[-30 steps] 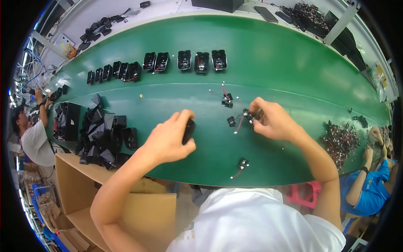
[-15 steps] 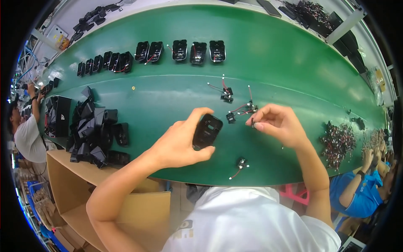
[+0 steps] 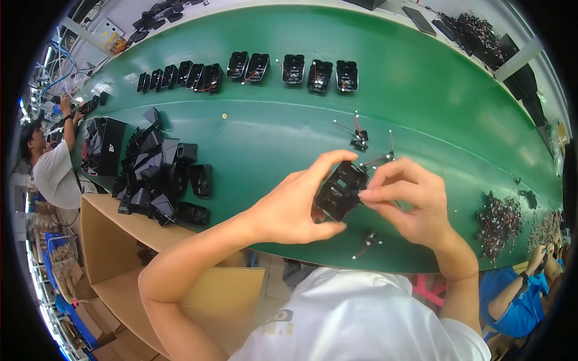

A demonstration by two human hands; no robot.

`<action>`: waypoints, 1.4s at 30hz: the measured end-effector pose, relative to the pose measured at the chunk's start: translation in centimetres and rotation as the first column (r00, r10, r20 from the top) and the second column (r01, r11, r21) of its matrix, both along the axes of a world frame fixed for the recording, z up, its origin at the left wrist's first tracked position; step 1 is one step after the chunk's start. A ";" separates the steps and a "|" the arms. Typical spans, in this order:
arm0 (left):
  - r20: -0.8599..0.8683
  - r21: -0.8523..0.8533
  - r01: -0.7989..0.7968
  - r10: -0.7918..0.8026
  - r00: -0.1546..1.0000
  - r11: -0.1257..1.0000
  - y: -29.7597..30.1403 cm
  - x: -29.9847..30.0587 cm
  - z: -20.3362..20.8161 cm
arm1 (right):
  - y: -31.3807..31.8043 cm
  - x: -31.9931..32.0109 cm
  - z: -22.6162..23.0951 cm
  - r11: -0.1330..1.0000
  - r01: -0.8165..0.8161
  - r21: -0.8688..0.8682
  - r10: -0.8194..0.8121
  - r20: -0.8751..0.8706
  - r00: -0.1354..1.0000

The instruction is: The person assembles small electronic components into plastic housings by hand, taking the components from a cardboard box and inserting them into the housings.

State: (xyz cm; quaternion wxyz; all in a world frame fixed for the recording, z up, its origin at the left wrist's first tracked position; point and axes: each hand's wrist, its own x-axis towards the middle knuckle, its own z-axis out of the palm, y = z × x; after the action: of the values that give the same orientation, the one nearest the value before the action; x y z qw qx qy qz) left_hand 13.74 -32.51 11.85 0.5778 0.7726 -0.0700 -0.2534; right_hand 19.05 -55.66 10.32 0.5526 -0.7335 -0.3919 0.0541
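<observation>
A black plastic housing (image 3: 342,191) is gripped between the thumb and fingers of my left hand (image 3: 286,201), its open inner side facing up. The fingertips of my right hand (image 3: 415,201) pinch at the housing's right edge. Between them is a small black part, mostly hidden by the fingers. Just beyond the housing lie small black parts with red and dark wires: one wired part (image 3: 360,140) farther off and another (image 3: 390,156) beside my right hand. A third wired part (image 3: 369,240) rests nearer the table's front edge.
Several housings (image 3: 293,69) stand in a row along the green table's (image 3: 259,129) far side. Left are a heap of black housings (image 3: 159,162), a black box (image 3: 111,147) and a cardboard box (image 3: 120,240). Wired parts (image 3: 500,222) pile up at right. Co-workers (image 3: 512,301) sit on both sides.
My left hand has turned the housing so its inner side shows. My right hand has brought the small black part from beside the housing to its right edge. The view has shifted.
</observation>
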 end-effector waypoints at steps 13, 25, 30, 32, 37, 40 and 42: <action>0.373 0.117 0.001 -0.045 0.927 0.993 0.5 -0.4 -0.7 | 1.1 1.4 0.4 0.993 0.111 0.032 -0.114 0.446 0.888; 0.882 0.356 -0.410 -0.157 0.445 0.840 -1.2 -0.4 -1.8 | 1.8 1.2 -0.5 0.964 0.235 0.126 -0.260 0.245 0.934; 0.905 0.409 -0.499 -0.266 0.333 0.764 -1.7 -0.5 -1.9 | 1.9 1.2 -1.1 0.954 0.244 0.174 -0.285 0.273 0.919; 0.918 0.386 -0.504 -0.268 0.293 0.773 -1.7 -0.3 -1.7 | 1.9 1.2 -0.8 0.962 0.222 0.162 -0.255 0.230 0.939; 0.935 0.344 -0.512 -0.241 0.259 0.787 -1.7 0.0 -2.4 | 2.9 0.8 -1.4 0.930 0.265 0.255 -0.318 0.193 0.928; 0.938 0.340 -0.515 -0.244 0.247 0.787 -1.7 0.0 -2.5 | 3.0 0.7 -1.8 0.930 0.269 0.252 -0.318 0.177 0.931; 0.929 0.359 -0.507 -0.244 0.279 0.784 -1.7 -0.2 -2.6 | 3.1 0.8 -2.2 0.932 0.273 0.237 -0.323 0.205 0.924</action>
State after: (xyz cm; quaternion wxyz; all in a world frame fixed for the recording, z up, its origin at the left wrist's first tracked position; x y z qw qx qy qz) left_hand 13.52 -34.24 9.24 0.1609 0.9070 -0.2451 0.3022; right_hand 19.88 -52.52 8.08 0.5750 -0.7252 -0.3428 -0.1608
